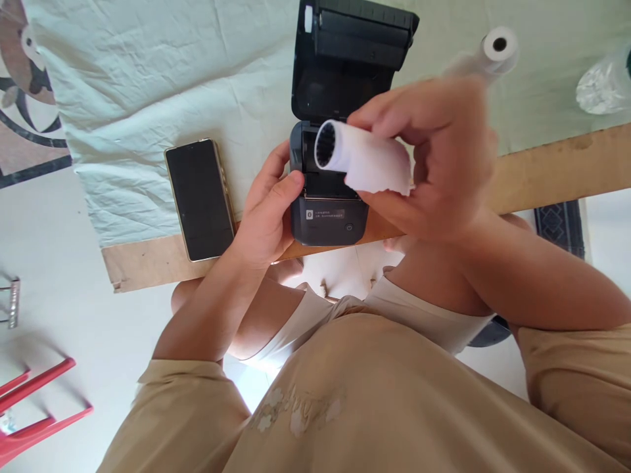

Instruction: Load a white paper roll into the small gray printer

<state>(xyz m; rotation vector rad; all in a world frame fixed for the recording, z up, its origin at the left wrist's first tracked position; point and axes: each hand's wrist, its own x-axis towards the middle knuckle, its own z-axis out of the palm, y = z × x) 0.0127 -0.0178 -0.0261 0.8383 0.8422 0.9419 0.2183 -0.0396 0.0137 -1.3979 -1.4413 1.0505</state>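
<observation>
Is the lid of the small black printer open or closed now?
Open. The printer lid is tipped back, showing the paper bay, and the right hand holds a paper roll above it.

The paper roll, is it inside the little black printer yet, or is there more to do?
Not yet. The printer already has its lid flipped open, so that part looks done. The right hand holds the paper roll just above the open bay, while the left hand steadies the printer's side. The roll is not yet seated and the lid not yet closed.
</observation>
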